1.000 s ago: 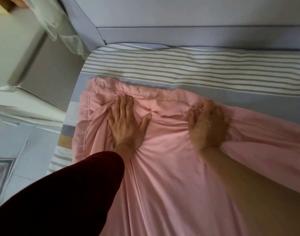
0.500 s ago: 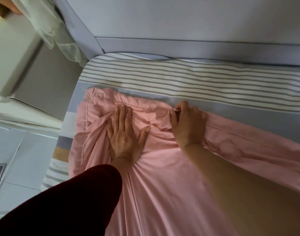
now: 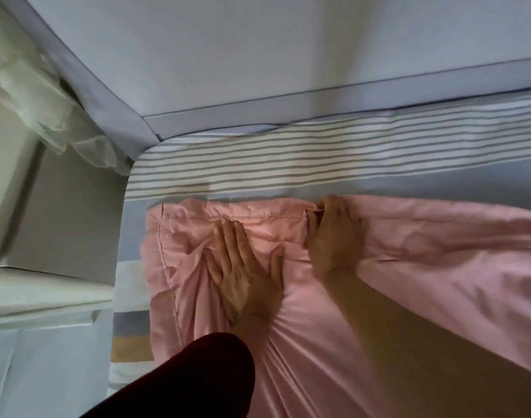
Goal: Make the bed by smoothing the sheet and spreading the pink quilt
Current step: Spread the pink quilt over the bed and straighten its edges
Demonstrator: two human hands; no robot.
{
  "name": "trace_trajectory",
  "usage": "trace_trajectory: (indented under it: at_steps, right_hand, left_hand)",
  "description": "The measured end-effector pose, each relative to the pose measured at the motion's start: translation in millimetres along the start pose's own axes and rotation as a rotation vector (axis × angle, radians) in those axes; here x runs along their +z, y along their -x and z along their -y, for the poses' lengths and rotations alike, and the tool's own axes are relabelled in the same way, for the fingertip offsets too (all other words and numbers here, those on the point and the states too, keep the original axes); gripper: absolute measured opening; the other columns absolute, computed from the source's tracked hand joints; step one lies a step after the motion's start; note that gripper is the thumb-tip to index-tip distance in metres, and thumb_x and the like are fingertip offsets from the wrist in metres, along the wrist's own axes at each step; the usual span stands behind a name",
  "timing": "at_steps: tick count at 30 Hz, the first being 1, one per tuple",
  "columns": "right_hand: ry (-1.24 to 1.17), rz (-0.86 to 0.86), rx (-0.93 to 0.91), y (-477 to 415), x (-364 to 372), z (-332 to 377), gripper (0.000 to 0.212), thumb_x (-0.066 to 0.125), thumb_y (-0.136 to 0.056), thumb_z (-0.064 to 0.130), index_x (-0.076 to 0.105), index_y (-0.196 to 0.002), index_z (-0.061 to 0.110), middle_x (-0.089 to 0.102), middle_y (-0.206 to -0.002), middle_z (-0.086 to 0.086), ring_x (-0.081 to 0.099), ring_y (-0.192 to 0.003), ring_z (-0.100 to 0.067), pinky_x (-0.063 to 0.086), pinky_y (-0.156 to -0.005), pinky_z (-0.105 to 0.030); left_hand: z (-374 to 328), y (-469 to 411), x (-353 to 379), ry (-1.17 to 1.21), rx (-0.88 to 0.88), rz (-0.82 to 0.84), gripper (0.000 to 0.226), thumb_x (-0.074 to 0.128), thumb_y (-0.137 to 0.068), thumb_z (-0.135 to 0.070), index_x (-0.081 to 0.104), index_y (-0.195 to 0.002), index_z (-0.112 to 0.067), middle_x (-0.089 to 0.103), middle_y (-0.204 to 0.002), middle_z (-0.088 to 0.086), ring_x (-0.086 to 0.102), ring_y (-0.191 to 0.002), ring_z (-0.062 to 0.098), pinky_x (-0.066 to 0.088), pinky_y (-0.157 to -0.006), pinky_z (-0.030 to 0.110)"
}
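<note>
Both busy on quilt (image 3: 424, 282): left hand (image 3: 243, 270) pressing flat, right hand (image 3: 336, 236) pinching hem (image 3: 243, 208); next we pull hem straight.

Creased satiny quilt (image 3: 333, 342), matt striped sheet (image 3: 288, 158)

The pink quilt (image 3: 439, 260) lay wrinkled on the grey-striped sheet (image 3: 288, 155), its stitched corner near the sheet's far left corner, folds bunched.

dim, soft daylight | faint shadows | slight motion blur | wide-angle bending at edges
</note>
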State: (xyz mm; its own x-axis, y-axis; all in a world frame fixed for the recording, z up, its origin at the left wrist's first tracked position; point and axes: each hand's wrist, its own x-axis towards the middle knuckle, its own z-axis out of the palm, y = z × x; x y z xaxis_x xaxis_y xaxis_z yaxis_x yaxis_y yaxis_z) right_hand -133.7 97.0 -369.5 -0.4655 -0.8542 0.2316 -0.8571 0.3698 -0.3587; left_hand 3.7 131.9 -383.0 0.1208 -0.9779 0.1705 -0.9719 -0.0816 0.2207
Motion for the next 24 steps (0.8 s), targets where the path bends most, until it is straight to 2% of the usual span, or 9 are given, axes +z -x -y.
trace_trajectory:
  at_steps: [3,5,7,8,11,13,16,20,24]
  right_hand:
    - [0.08,0.01,0.183,16.4,3.0,21.7,0.03,0.041,-0.09,0.023,0.058,-0.112,0.01,0.058,-0.124,-0.015,0.052,-0.109,-0.036,0.037,-0.09,-0.044]
    - [0.158,0.006,0.237,21.4,8.3,27.3,0.027,0.044,-0.092,0.019,0.053,-0.116,0.013,0.052,-0.13,-0.012,0.048,-0.11,-0.035,0.035,-0.089,-0.045]
    - [0.206,-0.053,0.227,25.0,14.8,26.5,0.024,0.046,-0.093,0.023,0.054,-0.113,0.012,0.055,-0.126,-0.012,0.05,-0.104,-0.035,0.037,-0.084,-0.045]
    - [0.224,-0.102,0.217,26.5,18.8,24.0,0.025,0.045,-0.093,0.025,0.055,-0.11,0.01,0.057,-0.122,-0.014,0.052,-0.1,-0.036,0.039,-0.081,-0.045]
    - [0.218,-0.214,0.176,23.8,26.6,24.1,0.031,0.039,-0.093,0.03,0.057,-0.104,0.008,0.062,-0.111,-0.015,0.056,-0.094,-0.037,0.041,-0.078,-0.046]
    - [0.231,-0.224,0.169,24.2,25.7,22.5,0.024,0.042,-0.094,0.028,0.056,-0.101,0.01,0.061,-0.106,-0.014,0.054,-0.093,-0.037,0.038,-0.079,-0.047]
    - [0.238,-0.228,0.176,25.0,27.1,19.0,0.015,0.05,-0.096,0.026,0.054,-0.1,0.012,0.059,-0.104,-0.014,0.051,-0.093,-0.036,0.037,-0.08,-0.047]
    - [0.246,-0.253,0.176,22.9,32.6,19.6,0.016,0.048,-0.097,0.028,0.054,-0.098,0.013,0.058,-0.101,-0.013,0.049,-0.092,-0.035,0.035,-0.08,-0.047]
    - [0.257,-0.268,0.167,19.6,34.2,18.9,0.014,0.051,-0.096,0.027,0.054,-0.095,0.013,0.058,-0.098,-0.013,0.05,-0.09,-0.035,0.035,-0.079,-0.047]
  left_hand:
    - [5.7,1.4,-0.4,0.05,0.045,-0.043,0.083,0.04,-0.089,-0.064,0.032,-0.147,-0.005,0.021,-0.157,0.011,0.014,-0.147,0.023,0.013,-0.118,0.047]
    - [6.8,-1.4,-0.3,0.101,0.06,-0.017,0.084,0.04,-0.089,-0.065,0.031,-0.147,-0.005,0.02,-0.157,0.011,0.012,-0.148,0.024,0.011,-0.119,0.046]
    - [4.0,-0.3,-2.2,0.159,0.085,0.037,0.082,0.04,-0.09,-0.062,0.031,-0.147,-0.004,0.022,-0.157,0.012,0.016,-0.147,0.025,0.012,-0.118,0.042]
    - [1.9,-1.8,-3.2,0.191,0.124,0.043,0.079,0.041,-0.089,-0.059,0.034,-0.145,-0.003,0.029,-0.154,0.013,0.024,-0.144,0.027,0.016,-0.116,0.04]
    - [7.5,-40.9,-6.4,0.194,0.359,0.051,0.065,0.038,-0.085,-0.054,0.055,-0.123,-0.004,0.056,-0.127,0.013,0.052,-0.115,0.031,0.031,-0.098,0.041]
    - [19.7,-80.7,-9.3,0.153,0.571,0.074,0.046,0.035,-0.09,-0.046,0.058,-0.107,-0.009,0.058,-0.109,0.009,0.052,-0.099,0.029,0.04,-0.086,0.041]
    - [41.5,-119.7,-9.8,0.206,0.8,0.142,0.025,0.041,-0.09,-0.031,0.054,-0.1,-0.012,0.053,-0.104,0.006,0.05,-0.093,0.027,0.044,-0.078,0.04]
    - [50.7,-121.5,0.0,0.342,0.682,0.097,0.036,0.049,-0.085,-0.028,0.052,-0.118,-0.015,0.051,-0.112,0.006,0.051,-0.101,0.025,0.043,-0.085,0.038]
    - [45.0,-124.0,3.7,0.288,0.662,0.063,0.036,0.049,-0.084,-0.034,0.053,-0.116,-0.019,0.051,-0.109,0.005,0.052,-0.1,0.025,0.044,-0.085,0.039]
